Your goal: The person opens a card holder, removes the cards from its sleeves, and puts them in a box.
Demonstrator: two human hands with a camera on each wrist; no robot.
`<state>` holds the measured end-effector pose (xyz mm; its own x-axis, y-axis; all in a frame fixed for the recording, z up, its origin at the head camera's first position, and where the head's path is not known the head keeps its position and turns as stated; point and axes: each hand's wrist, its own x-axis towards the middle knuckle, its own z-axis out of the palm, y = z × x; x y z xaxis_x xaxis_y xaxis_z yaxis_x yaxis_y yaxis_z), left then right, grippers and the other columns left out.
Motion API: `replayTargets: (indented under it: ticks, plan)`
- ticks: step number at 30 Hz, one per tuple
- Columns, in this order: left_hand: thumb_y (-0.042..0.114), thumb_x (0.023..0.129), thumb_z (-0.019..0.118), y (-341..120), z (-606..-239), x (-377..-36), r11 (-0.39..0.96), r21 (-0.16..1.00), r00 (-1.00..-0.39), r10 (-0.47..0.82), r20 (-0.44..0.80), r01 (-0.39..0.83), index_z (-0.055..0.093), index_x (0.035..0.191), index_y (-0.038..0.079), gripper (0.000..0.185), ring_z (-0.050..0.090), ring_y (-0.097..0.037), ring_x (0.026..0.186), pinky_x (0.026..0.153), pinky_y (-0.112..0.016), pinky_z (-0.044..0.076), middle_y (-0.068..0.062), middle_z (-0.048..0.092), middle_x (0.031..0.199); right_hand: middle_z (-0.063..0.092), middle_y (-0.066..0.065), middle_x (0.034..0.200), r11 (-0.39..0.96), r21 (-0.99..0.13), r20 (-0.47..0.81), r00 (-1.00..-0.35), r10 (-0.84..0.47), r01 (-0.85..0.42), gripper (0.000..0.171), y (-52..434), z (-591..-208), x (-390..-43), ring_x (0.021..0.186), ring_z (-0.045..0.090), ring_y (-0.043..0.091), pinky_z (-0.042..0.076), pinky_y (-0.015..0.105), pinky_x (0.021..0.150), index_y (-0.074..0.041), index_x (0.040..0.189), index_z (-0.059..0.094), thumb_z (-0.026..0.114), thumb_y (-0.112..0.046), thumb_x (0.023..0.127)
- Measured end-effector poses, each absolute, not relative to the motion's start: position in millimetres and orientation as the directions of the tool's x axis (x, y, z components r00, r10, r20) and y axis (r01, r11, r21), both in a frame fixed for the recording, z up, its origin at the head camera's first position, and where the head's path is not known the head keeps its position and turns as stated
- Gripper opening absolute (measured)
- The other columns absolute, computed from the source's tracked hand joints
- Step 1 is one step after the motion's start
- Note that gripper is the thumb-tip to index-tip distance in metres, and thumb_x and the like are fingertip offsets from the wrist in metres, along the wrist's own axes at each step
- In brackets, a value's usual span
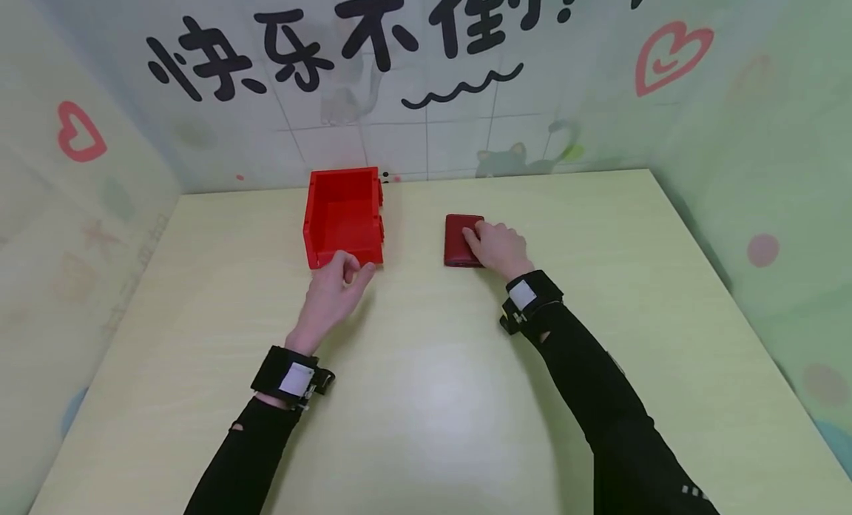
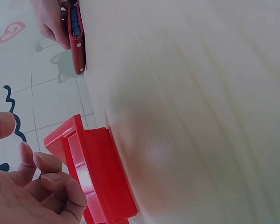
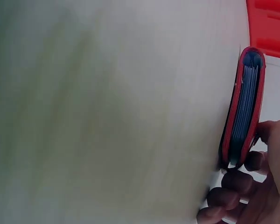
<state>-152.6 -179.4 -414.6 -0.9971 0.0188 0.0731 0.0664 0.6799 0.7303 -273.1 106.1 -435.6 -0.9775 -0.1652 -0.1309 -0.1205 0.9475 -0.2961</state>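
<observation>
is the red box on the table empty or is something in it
Empty. The head view looks down into the red box and shows only its bare floor; the wallet lies outside on the table, under the right hand.

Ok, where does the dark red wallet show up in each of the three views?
Head: wallet at table centre, under the right hand.
Left wrist: wallet at the top left, edge-on.
Right wrist: wallet at the right edge, edge-on, the fingers at its end.
Shared landmark: the red bin.
</observation>
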Motion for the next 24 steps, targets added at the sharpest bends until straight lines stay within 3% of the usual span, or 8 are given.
replayTargets:
  ticks: [4, 10, 13, 15, 19, 24]
  plan:
    - [0.031, 0.098, 0.063, -174.1, -416.4, -154.6, 0.674, 0.736, -0.997, 0.063, 0.034, 0.068, 0.053, 0.108, 0.007, 0.028, 0.048, -0.022, 0.071, 0.065, -0.029, 0.039, -0.011, 0.054, 0.082, 0.062, 0.015, 0.090, 0.955, -0.259, -0.173, -0.966, -0.191, -0.142, 0.042, 104.2, -432.9, -267.5, 0.085, 0.061, 0.032, 0.048, 0.041, 0.070, -0.008, 0.112, 0.059, 0.036, -0.043, 0.107]
    - [0.036, 0.101, 0.057, -167.3, -419.7, -157.8, 0.661, 0.751, -0.987, 0.128, -0.100, 0.009, 0.054, 0.114, 0.008, 0.031, 0.051, -0.021, 0.074, 0.065, -0.027, 0.041, -0.011, 0.057, 0.086, 0.053, 0.011, 0.078, 0.944, -0.249, -0.183, -0.946, -0.266, -0.218, 0.037, 98.1, -428.9, -253.0, 0.076, 0.056, 0.028, 0.043, 0.035, 0.064, -0.007, 0.101, 0.058, 0.038, -0.037, 0.108]
    - [0.035, 0.101, 0.057, -162.4, -421.2, -159.0, 0.657, 0.754, -0.977, 0.162, -0.137, 0.003, 0.053, 0.124, 0.006, 0.037, 0.057, -0.025, 0.088, 0.076, -0.032, 0.050, -0.014, 0.062, 0.101, 0.048, 0.008, 0.074, 0.932, -0.257, -0.177, -0.936, -0.305, -0.255, 0.035, 95.7, -428.1, -243.4, 0.071, 0.053, 0.025, 0.040, 0.032, 0.061, -0.007, 0.097, 0.056, 0.039, -0.036, 0.108]
    - [0.035, 0.101, 0.057, -158.4, -422.1, -159.7, 0.654, 0.756, -0.970, 0.194, -0.147, 0.017, 0.050, 0.134, 0.005, 0.044, 0.059, -0.030, 0.107, 0.093, -0.040, 0.053, -0.017, 0.062, 0.121, 0.048, 0.007, 0.071, 0.924, -0.261, -0.171, -0.929, -0.328, -0.279, 0.034, 94.8, -428.6, -236.3, 0.069, 0.052, 0.023, 0.039, 0.030, 0.059, -0.008, 0.095, 0.056, 0.040, -0.035, 0.108]
    - [0.036, 0.101, 0.057, -149.7, -426.1, -162.0, 0.642, 0.764, -0.946, 0.284, -0.153, 0.069, 0.033, 0.154, 0.007, 0.066, 0.038, -0.037, 0.145, 0.118, -0.056, 0.035, -0.018, 0.040, 0.156, 0.048, 0.005, 0.067, 0.908, -0.272, -0.151, -0.918, -0.366, -0.318, 0.034, 93.6, -432.0, -221.6, 0.065, 0.052, 0.022, 0.039, 0.029, 0.057, -0.008, 0.093, 0.056, 0.041, -0.035, 0.108]
    - [0.038, 0.099, 0.061, -139.1, -433.1, -165.9, 0.631, 0.766, -0.902, 0.393, -0.180, 0.122, 0.013, 0.161, 0.008, 0.084, 0.014, -0.038, 0.157, 0.125, -0.058, 0.016, -0.017, 0.017, 0.168, 0.043, 0.003, 0.063, 0.888, -0.300, -0.129, -0.907, -0.400, -0.349, 0.032, 93.3, -434.3, -204.7, 0.061, 0.047, 0.019, 0.035, 0.028, 0.056, -0.010, 0.089, 0.055, 0.044, -0.034, 0.107]
